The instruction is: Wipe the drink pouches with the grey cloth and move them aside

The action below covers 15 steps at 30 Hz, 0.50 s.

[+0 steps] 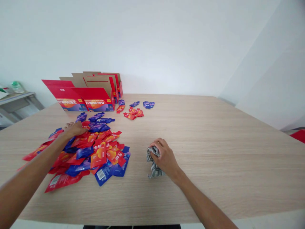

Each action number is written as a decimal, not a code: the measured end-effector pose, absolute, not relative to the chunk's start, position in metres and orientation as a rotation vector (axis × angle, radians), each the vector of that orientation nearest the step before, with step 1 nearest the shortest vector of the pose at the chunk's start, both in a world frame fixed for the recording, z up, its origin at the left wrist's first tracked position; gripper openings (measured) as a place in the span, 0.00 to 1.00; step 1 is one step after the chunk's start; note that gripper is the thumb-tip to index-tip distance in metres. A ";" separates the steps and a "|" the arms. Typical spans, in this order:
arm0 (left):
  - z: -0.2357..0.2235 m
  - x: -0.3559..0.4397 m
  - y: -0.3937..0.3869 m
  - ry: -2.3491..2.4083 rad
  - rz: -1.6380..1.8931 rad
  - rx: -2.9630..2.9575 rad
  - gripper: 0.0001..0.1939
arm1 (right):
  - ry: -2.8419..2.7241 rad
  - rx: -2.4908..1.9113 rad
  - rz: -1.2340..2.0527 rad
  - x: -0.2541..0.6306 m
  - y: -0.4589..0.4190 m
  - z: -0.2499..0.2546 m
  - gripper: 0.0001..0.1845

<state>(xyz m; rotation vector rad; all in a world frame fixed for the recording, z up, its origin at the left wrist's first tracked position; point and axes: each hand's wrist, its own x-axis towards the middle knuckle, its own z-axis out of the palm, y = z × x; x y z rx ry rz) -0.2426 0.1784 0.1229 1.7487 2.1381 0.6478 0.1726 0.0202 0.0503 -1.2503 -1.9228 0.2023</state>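
My right hand [163,156] is closed around a crumpled grey-and-white striped cloth [156,170], whose lower end touches the wooden table [214,152]. To the left, my left hand [74,128] lies on the far side of a heap of red and blue drink pouches [98,154]. Its thumb and fingers are apart, and the thumb touches a red pouch. What lies beneath the palm is hidden. A blue pouch [81,117] sits just beyond the fingers.
Open red cardboard boxes [98,99] stand in rows at the back left. Small red packets [133,113] and small blue packets [149,104] lie right of them. A white wall [166,47] rises behind the table. A side table [19,98] is at the far left.
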 end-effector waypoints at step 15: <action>0.114 -0.135 0.259 2.127 0.110 1.830 0.19 | -1.905 -1.304 0.260 0.172 0.023 0.051 0.15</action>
